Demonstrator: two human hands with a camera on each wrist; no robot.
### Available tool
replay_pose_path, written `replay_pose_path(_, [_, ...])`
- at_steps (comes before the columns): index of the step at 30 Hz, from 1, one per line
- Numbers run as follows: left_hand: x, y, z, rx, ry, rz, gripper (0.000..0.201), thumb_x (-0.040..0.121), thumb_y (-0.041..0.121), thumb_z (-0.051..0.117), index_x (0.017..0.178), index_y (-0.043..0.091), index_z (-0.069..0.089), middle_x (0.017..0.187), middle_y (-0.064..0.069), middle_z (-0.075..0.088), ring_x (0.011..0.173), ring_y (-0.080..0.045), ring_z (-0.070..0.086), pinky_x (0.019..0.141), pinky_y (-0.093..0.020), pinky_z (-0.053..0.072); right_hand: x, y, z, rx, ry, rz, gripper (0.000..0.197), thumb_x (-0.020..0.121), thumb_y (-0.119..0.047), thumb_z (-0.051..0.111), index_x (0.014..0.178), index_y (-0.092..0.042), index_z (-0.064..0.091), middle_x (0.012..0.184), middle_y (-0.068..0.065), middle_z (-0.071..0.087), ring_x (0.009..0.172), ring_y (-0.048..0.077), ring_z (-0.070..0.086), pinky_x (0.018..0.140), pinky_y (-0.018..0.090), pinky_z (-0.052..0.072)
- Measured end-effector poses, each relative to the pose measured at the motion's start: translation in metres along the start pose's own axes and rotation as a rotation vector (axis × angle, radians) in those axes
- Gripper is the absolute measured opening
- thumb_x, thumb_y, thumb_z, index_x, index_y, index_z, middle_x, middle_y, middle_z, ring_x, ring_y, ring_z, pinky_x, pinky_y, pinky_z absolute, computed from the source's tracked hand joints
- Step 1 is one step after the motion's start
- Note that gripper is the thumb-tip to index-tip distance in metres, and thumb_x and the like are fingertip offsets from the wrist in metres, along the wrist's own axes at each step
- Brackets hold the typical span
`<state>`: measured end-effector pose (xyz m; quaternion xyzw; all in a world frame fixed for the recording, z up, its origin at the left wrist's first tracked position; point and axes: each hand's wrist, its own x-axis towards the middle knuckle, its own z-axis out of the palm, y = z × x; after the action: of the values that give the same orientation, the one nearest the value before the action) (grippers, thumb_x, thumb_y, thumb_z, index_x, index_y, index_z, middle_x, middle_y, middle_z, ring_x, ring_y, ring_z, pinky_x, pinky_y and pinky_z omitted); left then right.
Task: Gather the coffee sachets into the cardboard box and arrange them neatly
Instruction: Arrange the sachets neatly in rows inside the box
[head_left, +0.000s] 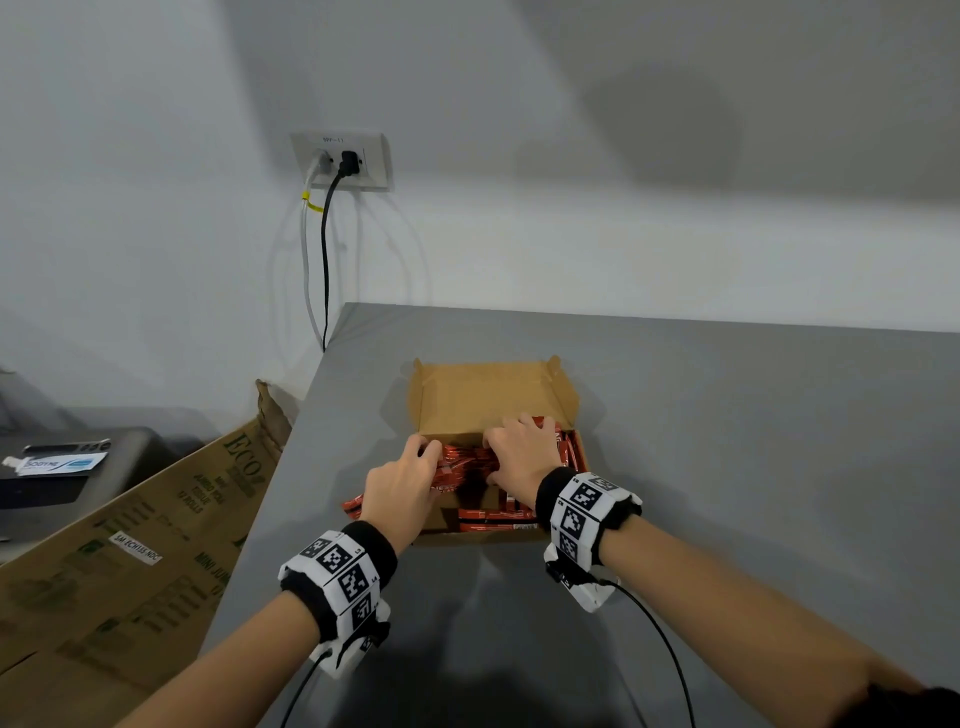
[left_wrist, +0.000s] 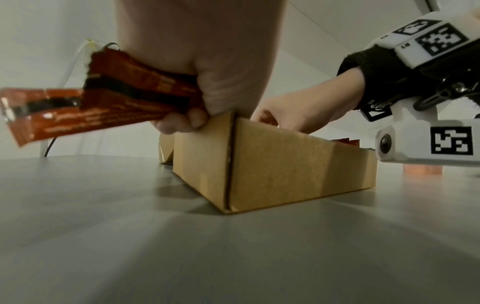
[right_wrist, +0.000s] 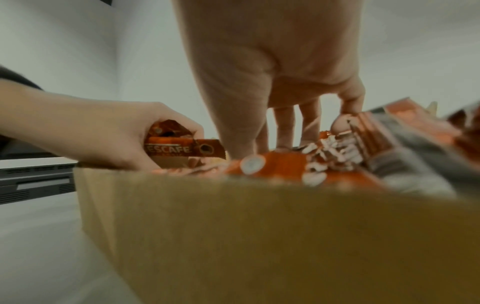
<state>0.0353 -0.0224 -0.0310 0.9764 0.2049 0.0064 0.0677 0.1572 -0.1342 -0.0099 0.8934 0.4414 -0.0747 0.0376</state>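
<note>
The cardboard box (head_left: 493, 395) sits open on the grey table (head_left: 727, 441), its lid flap folded back toward the wall, and serves as the landmark here. Over the box's left wall the left hand (head_left: 400, 486) has its fingers curled round a bundle of red coffee sachets (left_wrist: 124, 96); the bundle's ends stick out past the box's left side, above the table, and the fingertips touch the box's near left corner in the left wrist view. The right hand (head_left: 522, 457) reaches down into the box from its near side, fingers extended and spread, the tips resting on the loose sachets (right_wrist: 285, 164) heaped inside; whether it pinches any of them cannot be told. More sachets lie flat in rows along the box's near wall (head_left: 498, 519). Left of the box, beyond the table's edge, a large printed carton (head_left: 130, 545) leans.
</note>
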Motion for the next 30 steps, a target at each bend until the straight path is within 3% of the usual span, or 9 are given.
replay_pose_path(5, [-0.0019, 0.0001, 0.0028, -0.075, 0.041, -0.034, 0.021, 0.082, 0.019, 0.068, 0.098, 0.010, 0.057, 0.107, -0.006, 0.052, 0.064, -0.026, 0.061, 0.050, -0.033, 0.047, 0.0017, 0.0014, -0.0020, -0.002, -0.018, -0.004, 0.037, 0.083, -0.033, 0.065, 0.115, -0.017, 0.055, 0.118, 0.006, 0.055, 0.115, 0.027, 0.044, 0.098, 0.050, 0.029])
replay_pose_path(11, [-0.0020, -0.0003, 0.0019, -0.045, 0.059, -0.046, 0.008, 0.090, 0.020, 0.058, 0.092, 0.014, 0.062, 0.094, -0.002, 0.058, 0.074, -0.027, 0.064, 0.056, -0.032, 0.046, 0.0032, 0.0011, -0.0022, 0.008, -0.024, -0.001, 0.034, 0.081, -0.031, 0.067, 0.111, -0.018, 0.057, 0.115, 0.004, 0.057, 0.112, 0.026, 0.046, 0.099, 0.050, 0.030])
replay_pose_path(14, [-0.0009, -0.0004, 0.0015, -0.031, 0.036, -0.041, 0.014, 0.093, 0.025, 0.052, 0.099, 0.016, 0.060, 0.098, -0.001, 0.058, 0.081, -0.025, 0.063, 0.062, -0.031, 0.047, 0.0035, 0.0008, -0.0029, -0.009, -0.027, -0.005, 0.034, 0.081, -0.030, 0.067, 0.111, -0.018, 0.057, 0.114, 0.004, 0.057, 0.111, 0.026, 0.046, 0.099, 0.051, 0.030])
replay_pose_path(22, [0.0041, -0.0044, 0.0010, -0.063, 0.021, -0.019, 0.012, 0.090, 0.022, 0.052, 0.097, 0.016, 0.061, 0.098, 0.000, 0.059, 0.082, -0.023, 0.061, 0.060, -0.029, 0.040, 0.0038, 0.0011, -0.0038, -0.012, -0.031, -0.018, 0.032, 0.079, -0.028, 0.068, 0.107, -0.018, 0.057, 0.109, 0.002, 0.059, 0.108, 0.026, 0.048, 0.098, 0.053, 0.029])
replay_pose_path(30, [0.0059, -0.0047, -0.0026, -0.100, 0.016, -0.003, 0.016, 0.089, 0.027, 0.053, 0.099, 0.017, 0.061, 0.100, 0.001, 0.059, 0.085, -0.022, 0.061, 0.065, -0.030, 0.045, 0.0014, 0.0028, -0.0082, 0.000, -0.050, -0.052, 0.046, 0.075, -0.043, 0.070, 0.111, -0.017, 0.056, 0.112, 0.003, 0.059, 0.108, 0.026, 0.048, 0.100, 0.055, 0.029])
